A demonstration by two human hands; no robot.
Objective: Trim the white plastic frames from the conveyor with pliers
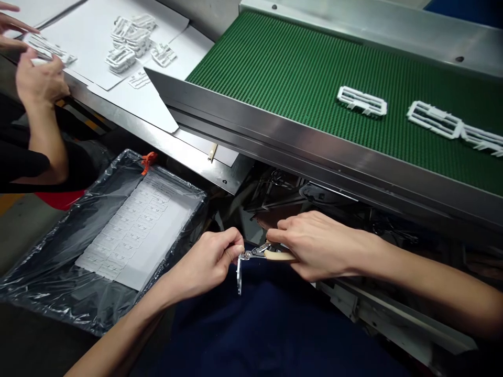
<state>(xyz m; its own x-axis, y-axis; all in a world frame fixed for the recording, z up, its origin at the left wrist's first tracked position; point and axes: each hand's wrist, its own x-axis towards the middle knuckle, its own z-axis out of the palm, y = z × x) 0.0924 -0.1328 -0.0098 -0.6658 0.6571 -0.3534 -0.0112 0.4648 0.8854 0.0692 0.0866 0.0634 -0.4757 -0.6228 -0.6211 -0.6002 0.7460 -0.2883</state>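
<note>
- Green conveyor belt [294, 63]: stretched beyond the fingers and off to their right; three white openwork parts are carried on it, not yet taken up.
- Surface [153, 137]: set beyond the fingers, to their left; a heap of similar parts [131, 39] is borne on white sheets.
- Plastic-lined tray [47, 267]: placed left of the fingers; several rows of flat white pieces [135, 225] are already laid out on a sheet inside.
- Co-worker's hands [43, 81]: seen far to the left, where another part is being handled.
- Right hand [318, 246]: fingers are wrapped around the cutter's handles.
- Left hand [214, 259]: fingertips are pinched together on one white part.
- Hand cutter [257, 253]: pointed at the left fingertips, its tip against or just beside the part; whether a cut has been made cannot be told.
- White part [239, 277]: hung edge-on below the left fingertips; its finished state cannot be judged.
</note>
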